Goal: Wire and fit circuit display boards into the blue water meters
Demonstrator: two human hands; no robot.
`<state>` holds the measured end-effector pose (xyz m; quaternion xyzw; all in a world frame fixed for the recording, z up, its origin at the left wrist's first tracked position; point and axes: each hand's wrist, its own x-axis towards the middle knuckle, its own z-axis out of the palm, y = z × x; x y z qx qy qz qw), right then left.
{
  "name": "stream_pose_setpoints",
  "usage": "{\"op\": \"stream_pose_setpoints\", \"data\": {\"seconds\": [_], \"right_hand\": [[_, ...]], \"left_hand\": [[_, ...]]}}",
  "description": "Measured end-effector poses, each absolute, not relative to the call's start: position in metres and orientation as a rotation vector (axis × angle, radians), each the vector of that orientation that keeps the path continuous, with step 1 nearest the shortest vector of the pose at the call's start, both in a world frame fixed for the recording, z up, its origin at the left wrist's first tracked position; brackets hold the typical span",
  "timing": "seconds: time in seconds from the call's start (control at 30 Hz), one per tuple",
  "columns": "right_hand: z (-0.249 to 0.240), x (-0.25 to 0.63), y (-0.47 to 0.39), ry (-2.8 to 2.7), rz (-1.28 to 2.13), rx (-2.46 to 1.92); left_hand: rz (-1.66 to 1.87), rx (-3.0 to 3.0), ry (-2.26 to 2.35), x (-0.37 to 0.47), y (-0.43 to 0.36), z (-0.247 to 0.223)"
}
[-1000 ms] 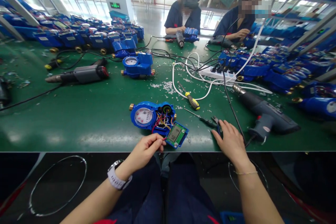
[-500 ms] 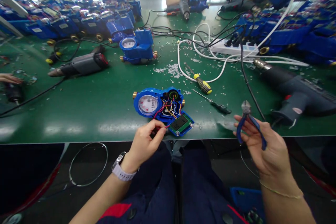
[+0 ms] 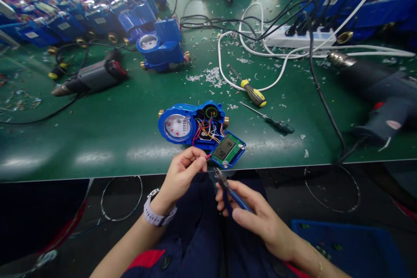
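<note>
At the table's front edge lies an opened blue water meter (image 3: 177, 127), its round dial to the left and loose coloured wires showing on the right. A green circuit board with a display (image 3: 228, 148) hangs out toward me, still wired to the meter. My left hand (image 3: 187, 173) pinches red wires (image 3: 207, 157) beside the board's left corner. My right hand (image 3: 257, 213) is closed around blue-handled diagonal cutters (image 3: 233, 193). Their jaws point up and left, just below the board and close to my left fingertips, apart from the wires.
Two screwdrivers, one yellow and black (image 3: 254, 93) and one dark green (image 3: 280, 125), lie behind the board. Heat guns rest at left (image 3: 93, 77) and right (image 3: 374, 91). A closed blue meter (image 3: 163, 47), a power strip (image 3: 299, 37), cables and plastic scraps lie further back.
My right hand has brought the cutters left and closer to my left hand. The display, dark before, now shows characters. My left hand keeps its pinch, and the view has tilted down.
</note>
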<state>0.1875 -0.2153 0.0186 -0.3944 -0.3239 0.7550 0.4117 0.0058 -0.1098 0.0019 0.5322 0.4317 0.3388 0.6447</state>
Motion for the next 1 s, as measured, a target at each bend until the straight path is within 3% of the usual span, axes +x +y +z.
{"op": "stream_pose_setpoints", "data": {"seconds": [1.0], "right_hand": [[-0.001, 0.167, -0.183, -0.965, 1.710, -1.105]], "left_hand": [[0.760, 1.385, 1.085, 0.006, -0.114, 0.009]]}}
